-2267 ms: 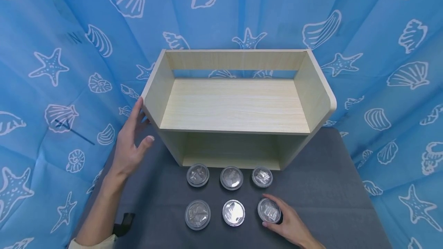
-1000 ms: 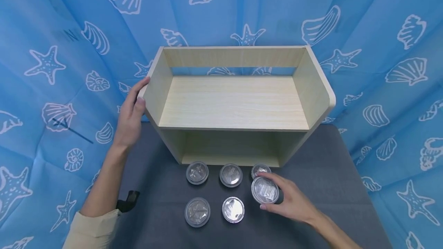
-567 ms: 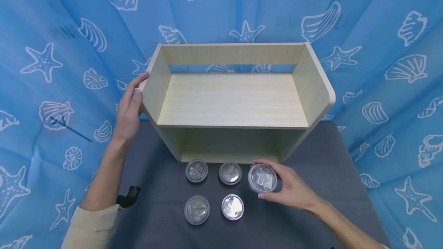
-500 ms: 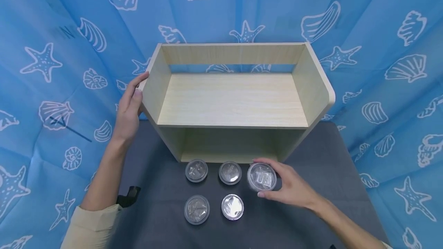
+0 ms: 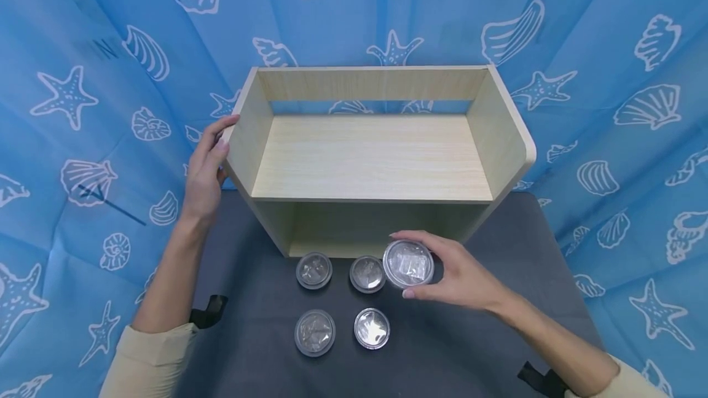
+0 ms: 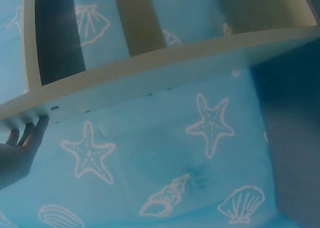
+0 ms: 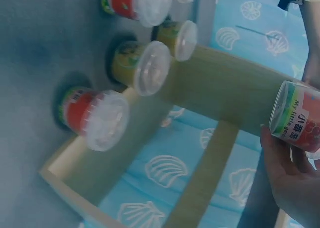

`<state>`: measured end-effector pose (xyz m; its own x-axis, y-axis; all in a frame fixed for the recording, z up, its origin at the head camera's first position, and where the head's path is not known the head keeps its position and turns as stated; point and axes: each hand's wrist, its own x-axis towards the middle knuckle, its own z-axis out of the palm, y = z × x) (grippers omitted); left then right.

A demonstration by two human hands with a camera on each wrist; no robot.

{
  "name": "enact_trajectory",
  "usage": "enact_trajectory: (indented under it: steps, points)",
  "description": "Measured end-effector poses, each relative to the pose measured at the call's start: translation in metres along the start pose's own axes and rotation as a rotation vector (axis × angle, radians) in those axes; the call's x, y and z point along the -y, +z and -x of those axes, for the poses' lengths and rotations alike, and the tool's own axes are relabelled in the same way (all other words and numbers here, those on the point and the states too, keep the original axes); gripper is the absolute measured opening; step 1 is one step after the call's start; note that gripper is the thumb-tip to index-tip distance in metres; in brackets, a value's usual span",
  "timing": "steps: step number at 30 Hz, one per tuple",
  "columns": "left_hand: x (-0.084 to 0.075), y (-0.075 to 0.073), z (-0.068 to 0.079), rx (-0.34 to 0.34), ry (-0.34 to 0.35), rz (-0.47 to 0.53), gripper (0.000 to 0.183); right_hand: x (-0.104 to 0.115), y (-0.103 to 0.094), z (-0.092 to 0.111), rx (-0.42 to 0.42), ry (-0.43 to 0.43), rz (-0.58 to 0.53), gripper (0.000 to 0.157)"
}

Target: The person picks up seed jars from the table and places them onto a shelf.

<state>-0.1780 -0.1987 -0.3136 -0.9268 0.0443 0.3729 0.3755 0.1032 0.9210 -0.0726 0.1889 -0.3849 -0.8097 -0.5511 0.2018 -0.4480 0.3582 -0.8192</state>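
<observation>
My right hand (image 5: 461, 269) grips a small jar (image 5: 408, 263) with a clear lid, held above the table before the shelf's lower opening. In the right wrist view the held jar (image 7: 300, 118) shows a red and green label with tomato pictures. My left hand (image 5: 204, 183) rests on the left side of the pale two-tier wooden shelf (image 5: 370, 158). In the left wrist view its fingers (image 6: 37, 130) touch the outer face of the panel. Two matching jars stand at the back, one at left (image 5: 313, 271), one at centre (image 5: 367, 274).
Nearer me stand two more jars, left (image 5: 314, 333) and centre (image 5: 372, 328). The right wrist view shows red-labelled (image 7: 95, 119) and yellow-labelled jars (image 7: 142, 67). A dark grey cloth (image 5: 265, 367) covers the table. A blue shell-print curtain (image 5: 431, 11) hangs behind and at both sides.
My right hand has taken the front right jar, raised it and carried it towards the shelf, over the back right jar's place. My left hand has moved up against the shelf's side.
</observation>
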Motion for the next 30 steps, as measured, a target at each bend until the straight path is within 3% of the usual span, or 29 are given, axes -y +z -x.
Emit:
enact_trajectory:
  steps: [11, 21, 30]
  points:
    - [0.001, 0.002, 0.000, -0.020, 0.025, 0.028, 0.045, 0.026, -0.014, -0.030, 0.004, -0.005, -0.004, 0.080]
    - [-0.001, 0.004, -0.001, -0.007, 0.028, 0.050, 0.046, 0.049, -0.020, -0.061, 0.011, -0.097, 0.027, 0.079]
    - [-0.004, 0.005, -0.001, 0.002, -0.027, 0.065, 0.046, 0.058, -0.021, -0.096, 0.015, -0.060, -0.032, 0.081]
